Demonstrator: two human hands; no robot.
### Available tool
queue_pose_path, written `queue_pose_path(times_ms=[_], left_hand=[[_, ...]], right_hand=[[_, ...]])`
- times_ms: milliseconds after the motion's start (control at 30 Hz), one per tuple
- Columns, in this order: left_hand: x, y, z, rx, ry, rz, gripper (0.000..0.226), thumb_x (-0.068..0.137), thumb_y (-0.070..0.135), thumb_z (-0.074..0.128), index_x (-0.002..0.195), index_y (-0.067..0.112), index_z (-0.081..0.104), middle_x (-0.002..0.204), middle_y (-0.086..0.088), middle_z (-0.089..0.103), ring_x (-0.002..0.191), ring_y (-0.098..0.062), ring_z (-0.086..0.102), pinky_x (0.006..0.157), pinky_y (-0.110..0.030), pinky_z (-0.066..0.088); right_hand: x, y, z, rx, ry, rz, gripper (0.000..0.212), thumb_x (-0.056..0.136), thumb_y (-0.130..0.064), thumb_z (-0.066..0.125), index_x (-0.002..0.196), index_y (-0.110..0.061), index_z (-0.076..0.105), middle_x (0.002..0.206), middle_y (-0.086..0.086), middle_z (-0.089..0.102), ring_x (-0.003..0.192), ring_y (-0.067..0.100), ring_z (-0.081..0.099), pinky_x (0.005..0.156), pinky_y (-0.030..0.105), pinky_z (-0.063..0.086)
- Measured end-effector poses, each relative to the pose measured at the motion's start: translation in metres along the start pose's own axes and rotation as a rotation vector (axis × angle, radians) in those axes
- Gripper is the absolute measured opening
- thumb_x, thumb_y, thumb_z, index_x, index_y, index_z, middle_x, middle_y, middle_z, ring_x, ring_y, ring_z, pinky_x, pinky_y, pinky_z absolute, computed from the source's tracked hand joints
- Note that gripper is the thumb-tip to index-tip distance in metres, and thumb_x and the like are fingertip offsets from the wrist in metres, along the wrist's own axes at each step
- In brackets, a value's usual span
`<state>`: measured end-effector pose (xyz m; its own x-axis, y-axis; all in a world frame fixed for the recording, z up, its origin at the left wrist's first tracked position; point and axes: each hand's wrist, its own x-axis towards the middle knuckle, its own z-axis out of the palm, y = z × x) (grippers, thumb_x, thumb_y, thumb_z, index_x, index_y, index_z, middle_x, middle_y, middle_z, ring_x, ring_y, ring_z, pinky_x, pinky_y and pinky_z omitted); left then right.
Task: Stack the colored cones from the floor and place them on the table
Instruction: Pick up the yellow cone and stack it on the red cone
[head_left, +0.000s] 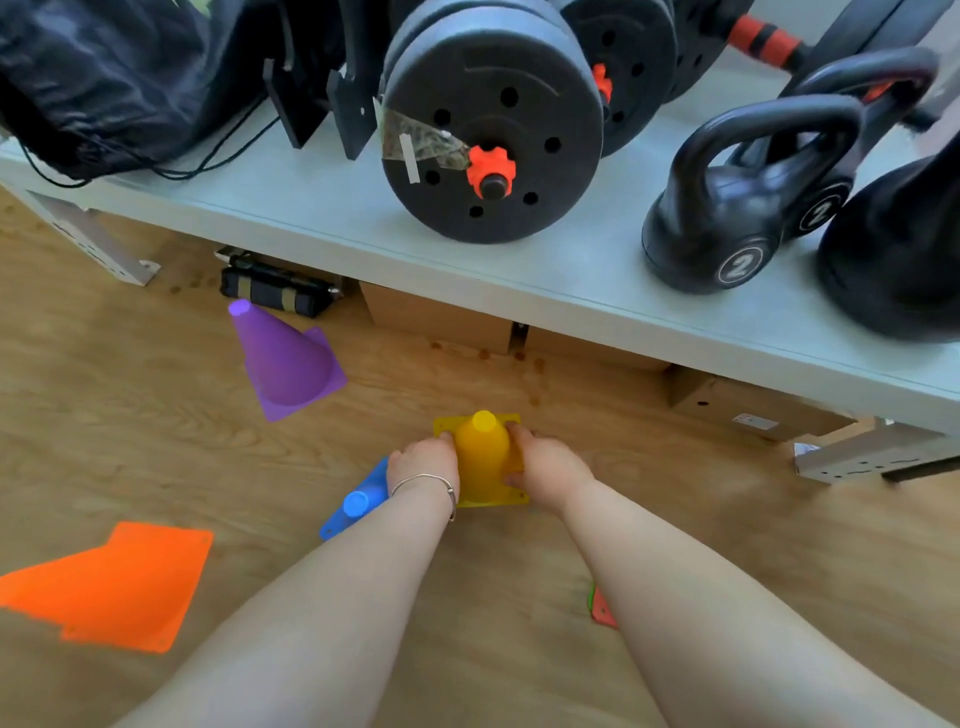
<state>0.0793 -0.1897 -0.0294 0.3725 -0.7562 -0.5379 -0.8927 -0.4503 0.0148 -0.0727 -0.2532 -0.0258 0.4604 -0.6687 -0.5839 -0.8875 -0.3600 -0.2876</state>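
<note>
1. The left hand (423, 462) and right hand (545, 467) press their fingers against both sides of the yellow cone (483, 457), which stands on the floor at lower centre.
2. This looks like the first pickup; next, lift it straight up and lower it over another cone.
3. Four cones show whole: yellow, blue cone (356, 501) beside the left wrist, purple cone (283, 358) centre left, orange cone (111, 584) lower left. A red-and-green scrap by the right forearm may be more.
4. On the table (337, 208) above, free space lies left of centre.

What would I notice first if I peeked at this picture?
Two bare hands, left hand and right hand, clasp an upright yellow plastic cone on the wooden floor in the middle. Left of it lie a big orange plastic cone and a purple plastic cone, with black kettlebells on the pale table above.
</note>
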Motion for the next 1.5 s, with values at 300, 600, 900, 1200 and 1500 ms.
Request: queue_pose_path(times_ms=[300,600,900,1200,1500], left_hand=[[-0.018,-0.001,-0.001,-0.340,0.007,0.095,0.056,0.083,0.030,0.067,0.135,0.024,0.047,0.123,-0.010,0.064,0.113,-0.034,0.058,0.091,-0.040,0.051],[-0.067,0.009,-0.026,-0.713,0.134,0.175,0.072,0.072,0.037,0.077,0.138,0.030,0.049,0.130,0.002,0.063,0.115,-0.016,0.061,0.098,-0.036,0.050],[-0.123,0.060,-0.064,-0.727,0.131,0.363,0.071,0.072,0.037,0.080,0.136,0.032,0.051,0.129,0.005,0.062,0.111,-0.010,0.062,0.096,-0.030,0.052],[-0.149,0.115,-0.059,-0.689,0.085,0.456,0.071,0.070,0.037,0.081,0.135,0.033,0.052,0.127,0.007,0.063,0.107,-0.007,0.063,0.090,-0.025,0.053],[-0.148,0.138,-0.015,-0.594,-0.002,0.397,0.070,0.070,0.039,0.079,0.135,0.037,0.052,0.111,0.006,0.068,0.094,-0.012,0.064,0.087,-0.031,0.054]], right_hand=[[-0.024,0.025,-0.007,0.176,0.050,0.003,0.077,0.085,-0.041,0.070,0.150,-0.028,0.030,0.131,0.012,0.061,0.120,0.034,0.057,0.094,0.041,0.050],[-0.083,0.043,-0.045,0.403,0.186,-0.091,0.073,0.079,-0.037,0.076,0.143,-0.037,0.041,0.132,0.002,0.063,0.117,0.023,0.062,0.096,0.039,0.052],[-0.173,0.089,-0.086,0.471,0.307,-0.110,0.066,0.074,-0.036,0.082,0.134,-0.038,0.054,0.120,-0.002,0.069,0.102,0.016,0.068,0.091,0.033,0.055],[-0.225,0.138,-0.088,0.474,0.312,-0.025,0.069,0.074,-0.036,0.082,0.136,-0.029,0.052,0.127,0.001,0.064,0.099,0.019,0.068,0.090,0.038,0.055],[-0.229,0.157,-0.049,0.435,0.229,0.080,0.073,0.077,-0.041,0.078,0.141,-0.026,0.046,0.134,0.003,0.060,0.111,0.021,0.063,0.095,0.038,0.054]])
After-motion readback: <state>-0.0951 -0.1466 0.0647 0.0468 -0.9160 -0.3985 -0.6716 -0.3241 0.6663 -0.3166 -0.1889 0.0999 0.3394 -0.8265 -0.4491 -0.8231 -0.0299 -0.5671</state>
